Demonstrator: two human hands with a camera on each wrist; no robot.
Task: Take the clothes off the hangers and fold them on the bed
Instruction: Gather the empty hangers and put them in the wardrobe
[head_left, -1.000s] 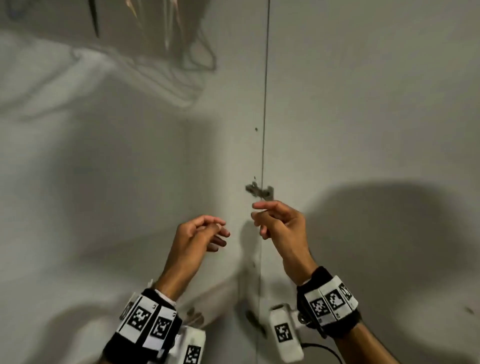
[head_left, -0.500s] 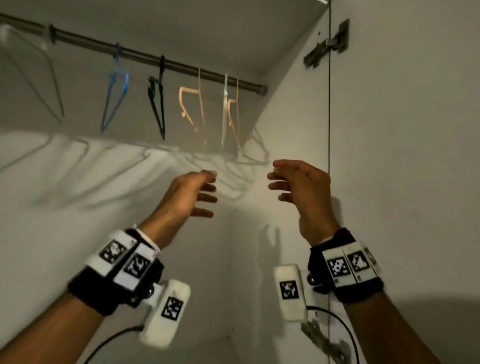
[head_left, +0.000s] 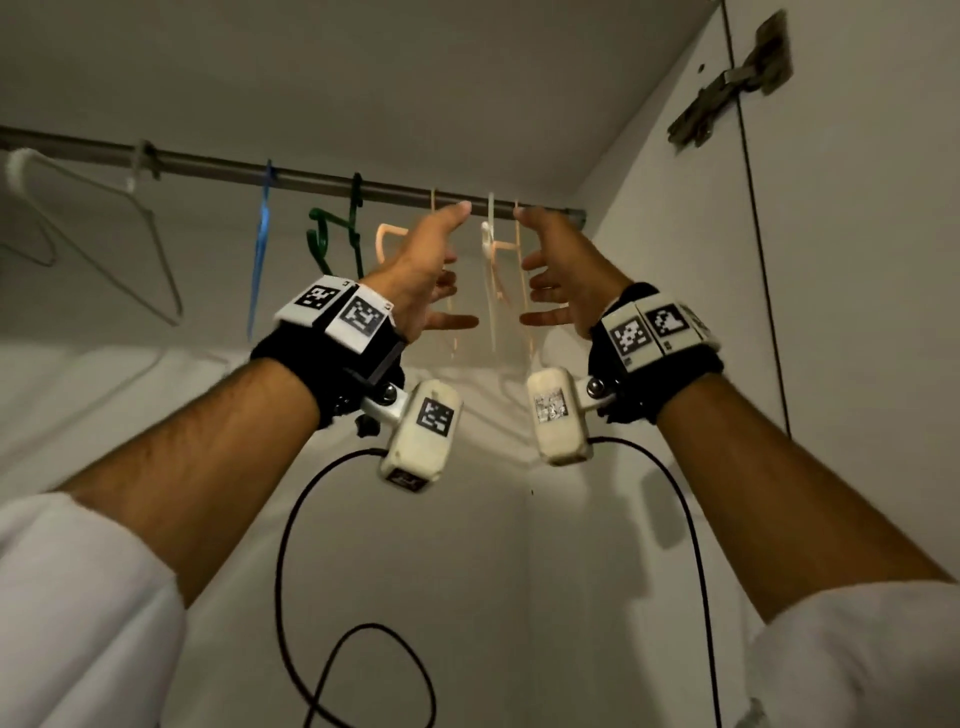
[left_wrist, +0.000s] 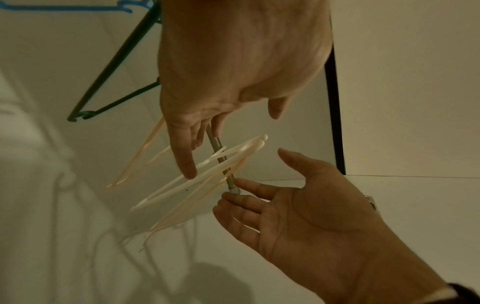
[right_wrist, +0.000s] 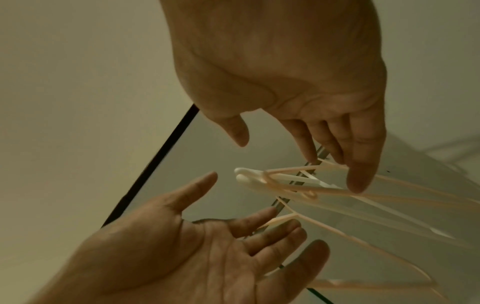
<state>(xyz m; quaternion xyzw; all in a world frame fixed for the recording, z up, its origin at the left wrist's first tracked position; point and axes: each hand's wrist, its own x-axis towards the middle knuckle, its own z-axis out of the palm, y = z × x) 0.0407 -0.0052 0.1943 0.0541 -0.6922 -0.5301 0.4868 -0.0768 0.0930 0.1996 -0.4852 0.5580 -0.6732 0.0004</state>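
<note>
A grey closet rail (head_left: 218, 167) is seen crossing the upper half of the head view, from the left edge down to its end cap at the upper right of centre, and every hanger on it is bare; no clothes and no bed are shown in any view, so where the garments lie cannot be told. From left to right along the rail are hung a white wire hanger (head_left: 104, 228), a blue hanger (head_left: 261, 244), a green hanger (head_left: 340, 231), a first peach hanger (head_left: 387, 241), a white plastic hanger (head_left: 488, 244) and a second peach hanger (head_left: 511, 249). These last hangers are turned edge-on, their long axes running away from the camera, across the rail. Both arms are raised towards this end group in the upper centre of the frame. The left hand (head_left: 423, 270) is held open just left of the white plastic hanger, fingers spread and nothing gripped; in the left wrist view its index fingertip looks to reach that hanger's arm, though contact cannot be confirmed. The right hand (head_left: 563, 270) is likewise open and empty, just right of the second peach hanger. The pair of hangers therefore lies between the two grips, slightly above the palms. Neither hand is clearly the nearer.
</note>
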